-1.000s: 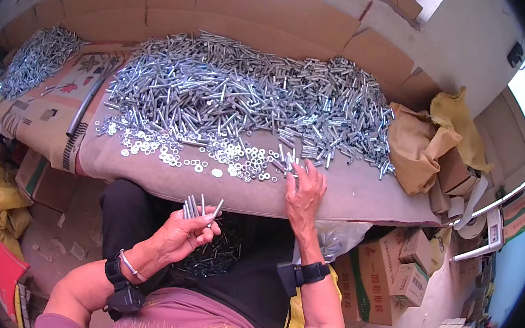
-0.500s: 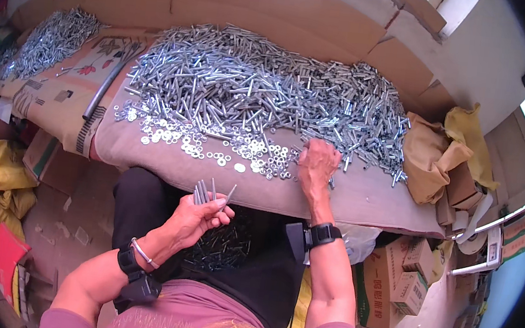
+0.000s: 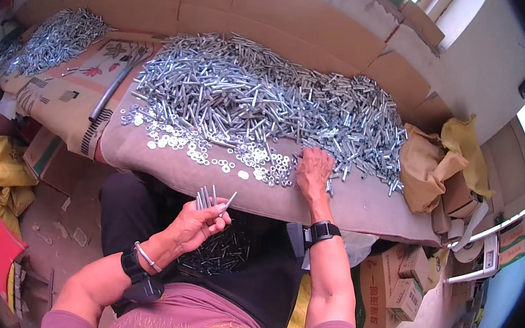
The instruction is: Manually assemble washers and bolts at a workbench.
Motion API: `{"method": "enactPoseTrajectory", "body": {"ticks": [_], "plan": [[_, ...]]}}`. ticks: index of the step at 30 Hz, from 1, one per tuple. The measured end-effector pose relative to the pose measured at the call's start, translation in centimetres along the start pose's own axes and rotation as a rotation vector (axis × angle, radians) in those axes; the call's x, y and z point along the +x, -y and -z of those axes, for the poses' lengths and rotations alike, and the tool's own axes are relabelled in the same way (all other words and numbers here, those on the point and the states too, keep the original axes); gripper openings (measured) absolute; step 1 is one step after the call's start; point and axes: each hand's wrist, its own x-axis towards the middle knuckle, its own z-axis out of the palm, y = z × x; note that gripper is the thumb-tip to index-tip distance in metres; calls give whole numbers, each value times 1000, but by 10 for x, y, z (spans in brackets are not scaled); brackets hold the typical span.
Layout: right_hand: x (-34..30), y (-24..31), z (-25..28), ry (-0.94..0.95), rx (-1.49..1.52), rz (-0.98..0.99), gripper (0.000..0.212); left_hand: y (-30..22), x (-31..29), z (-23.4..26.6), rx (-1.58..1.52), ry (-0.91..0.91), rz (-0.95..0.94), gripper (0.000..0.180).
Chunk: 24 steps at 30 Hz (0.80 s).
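Note:
My left hand point(image 3: 193, 226) is closed around several slim metal rods point(image 3: 206, 198); their ends stick up, fanned out, above the fingers. It is in front of the padded seat point(image 3: 154, 161), over my lap. My right hand point(image 3: 314, 173) rests on the seat, fingers curled downward, at the right end of a scatter of washers point(image 3: 200, 148). The fingertips are hidden, so what they pinch cannot be made out. Just beyond is a long heap of silvery metal rods point(image 3: 238, 94). Below my left hand, between my legs, lie many darker metal pieces point(image 3: 224, 250).
A metal pipe point(image 3: 111, 90) lies on the patterned cloth at left, near another heap of rods point(image 3: 61, 40). A tan sack point(image 3: 429, 159) stands at the seat's right end. Cardboard boxes point(image 3: 383, 292) sit on the floor at right, yellow bags point(image 3: 3, 165) at left.
The view has shifted slightly, so the seat and heap appear a little lower. My left hand still grips the rods, and my right hand stays by the washers with its fingers curled.

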Motion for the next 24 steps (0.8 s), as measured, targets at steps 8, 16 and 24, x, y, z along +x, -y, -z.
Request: {"method": "enactPoseTrajectory", "body": {"ticks": [8, 16, 24], "plan": [[-25, 36, 41, 17, 947, -352, 17, -3, -6, 0, 55, -49, 14, 30], [-83, 69, 73, 203, 1287, -433, 16, 7, -10, 3, 154, 0, -64, 28], [-113, 85, 91, 293, 1326, -461, 16, 18, -23, 2, 257, 27, -23, 24]]}}
